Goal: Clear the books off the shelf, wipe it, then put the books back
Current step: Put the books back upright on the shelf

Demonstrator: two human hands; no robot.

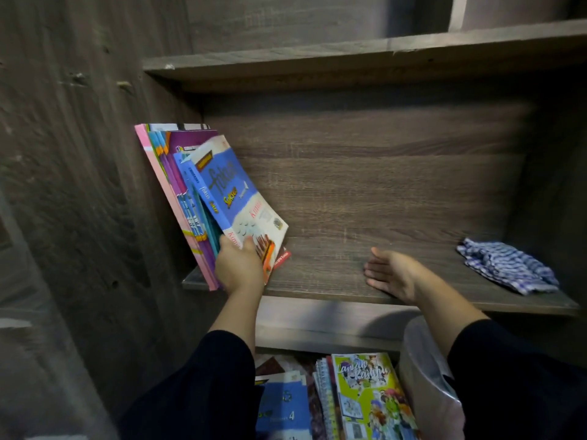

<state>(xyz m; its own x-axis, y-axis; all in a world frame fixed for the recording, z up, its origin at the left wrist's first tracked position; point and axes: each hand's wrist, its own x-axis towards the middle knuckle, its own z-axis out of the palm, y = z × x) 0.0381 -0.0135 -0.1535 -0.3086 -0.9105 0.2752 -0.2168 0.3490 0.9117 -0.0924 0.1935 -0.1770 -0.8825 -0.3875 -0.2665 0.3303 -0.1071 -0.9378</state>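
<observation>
Several thin books (178, 185) lean against the left wall of the wooden shelf (365, 271). My left hand (239, 265) grips the bottom edge of the frontmost one, a blue and white book (235, 198), which tilts to the right. My right hand (389, 274) rests on the shelf board near its front edge, fingers straight and pointing left, holding nothing. A blue and white checked cloth (508, 268) lies crumpled at the right end of the shelf. More books lie below the shelf, among them a green comic (371, 395) and a blue book (282, 408).
Another shelf board (349, 58) runs overhead. A spiral notebook (325, 398) lies beside the green comic. A translucent plastic container (428, 376) stands below my right arm. The cabinet's side panel (79, 185) closes off the left.
</observation>
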